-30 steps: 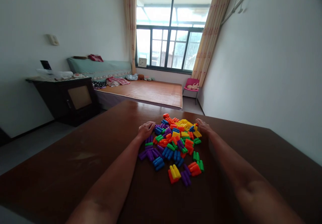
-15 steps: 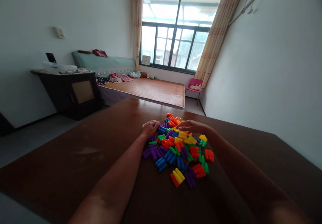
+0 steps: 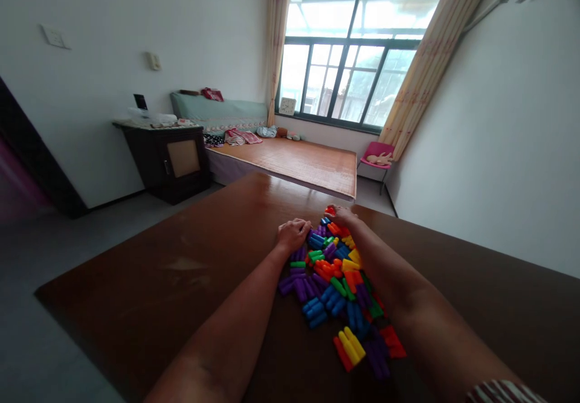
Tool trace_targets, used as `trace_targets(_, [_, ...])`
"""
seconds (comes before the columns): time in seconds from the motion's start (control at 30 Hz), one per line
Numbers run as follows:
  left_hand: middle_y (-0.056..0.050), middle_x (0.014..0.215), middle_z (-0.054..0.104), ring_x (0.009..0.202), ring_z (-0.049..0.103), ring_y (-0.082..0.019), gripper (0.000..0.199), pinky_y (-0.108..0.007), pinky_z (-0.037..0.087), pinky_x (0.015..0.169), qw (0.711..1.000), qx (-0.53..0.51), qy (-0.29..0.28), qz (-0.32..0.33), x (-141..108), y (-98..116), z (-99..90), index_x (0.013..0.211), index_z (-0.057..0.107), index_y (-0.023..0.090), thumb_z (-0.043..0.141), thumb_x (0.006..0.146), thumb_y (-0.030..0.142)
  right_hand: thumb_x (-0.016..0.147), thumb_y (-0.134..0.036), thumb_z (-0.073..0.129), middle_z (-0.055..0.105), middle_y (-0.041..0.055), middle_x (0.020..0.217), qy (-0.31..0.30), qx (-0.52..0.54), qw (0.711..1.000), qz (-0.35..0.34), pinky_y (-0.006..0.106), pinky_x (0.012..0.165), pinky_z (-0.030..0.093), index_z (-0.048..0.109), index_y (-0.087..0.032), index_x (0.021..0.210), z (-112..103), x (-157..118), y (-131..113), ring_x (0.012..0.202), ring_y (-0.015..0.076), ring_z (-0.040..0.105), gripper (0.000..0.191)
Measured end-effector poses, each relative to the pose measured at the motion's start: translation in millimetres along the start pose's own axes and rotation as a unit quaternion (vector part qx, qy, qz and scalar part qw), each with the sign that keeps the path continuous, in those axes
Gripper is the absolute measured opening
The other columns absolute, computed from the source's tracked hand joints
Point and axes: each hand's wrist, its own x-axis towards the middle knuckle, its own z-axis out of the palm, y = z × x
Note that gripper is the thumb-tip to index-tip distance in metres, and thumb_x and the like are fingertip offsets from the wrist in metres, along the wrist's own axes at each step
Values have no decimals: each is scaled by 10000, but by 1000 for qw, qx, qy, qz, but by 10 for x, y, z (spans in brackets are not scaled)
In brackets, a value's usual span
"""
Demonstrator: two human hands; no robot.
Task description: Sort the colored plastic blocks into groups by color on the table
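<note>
Blocks (image 3: 333, 268) lay in a loose heap on the table (image 3: 217, 282), between your forearms. Heap's long axis ran away from you, near end angled right. Individual pieces pointed every which way; near the close end, the yellow block's (image 3: 351, 345) tubes ran from far left to near right, with a red-orange one (image 3: 342, 354) alongside.

Look: short glossy plastic tubes joined side by side, in purple, blue, green, orange, red and yellow. Purple mostly sat on the left.

Your left hand (image 3: 294, 232) was palm down at the heap's left edge, fingers bent and close together; can't tell if they gripped anything. Your right hand (image 3: 341, 214) was over the far end by an orange block (image 3: 330, 211), fingers curled; grip width and hold unclear.

Your right forearm hid the heap's right side. Beyond the table: bed (image 3: 299, 158), cabinet (image 3: 167, 158), pink chair (image 3: 377, 151).
</note>
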Motion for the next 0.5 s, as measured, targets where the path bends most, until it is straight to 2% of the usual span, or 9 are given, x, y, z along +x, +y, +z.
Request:
trace_targets(0.13, [19, 1130, 719, 1053, 636, -210, 415, -319, 451, 905, 1000, -7, -8, -10, 7, -4, -8, 952, 763, 327, 389, 959, 505, 768, -521, 682, 713, 77, 1032, -28, 25, 999, 3, 337, 832, 505, 676, -233, 1087, -89, -160, 41, 947, 231, 637, 430])
trace_targets(0.23, [23, 1139, 715, 1074, 626, -207, 407, -308, 448, 910, 1000, -9, -16, -6, 20, -11, -18, 964, 761, 326, 389, 961, 491, 767, -498, 680, 716, 49, 933, -104, 110, 988, -22, 302, 737, 529, 686, -209, 1027, -192, -411, 47, 820, 191, 641, 388])
trace_targets(0.3, [24, 1157, 708, 1077, 625, -203, 415, -307, 448, 905, 1000, -8, -18, 2, 32, -24, -18, 973, 758, 322, 373, 967, 478, 771, -495, 673, 712, 53, 954, -133, 179, 974, -51, 290, 719, 535, 681, -200, 1031, -257, -633, -1, 816, 182, 639, 393])
trace_targets(0.5, [11, 1155, 703, 1071, 627, -192, 426, -287, 452, 886, 999, -13, -26, 22, 53, -67, -32, 975, 746, 290, 354, 967, 459, 807, -508, 645, 668, 79, 1135, -70, 278, 954, -90, 319, 804, 539, 603, -201, 1216, -573, -1373, -214, 948, 195, 640, 513])
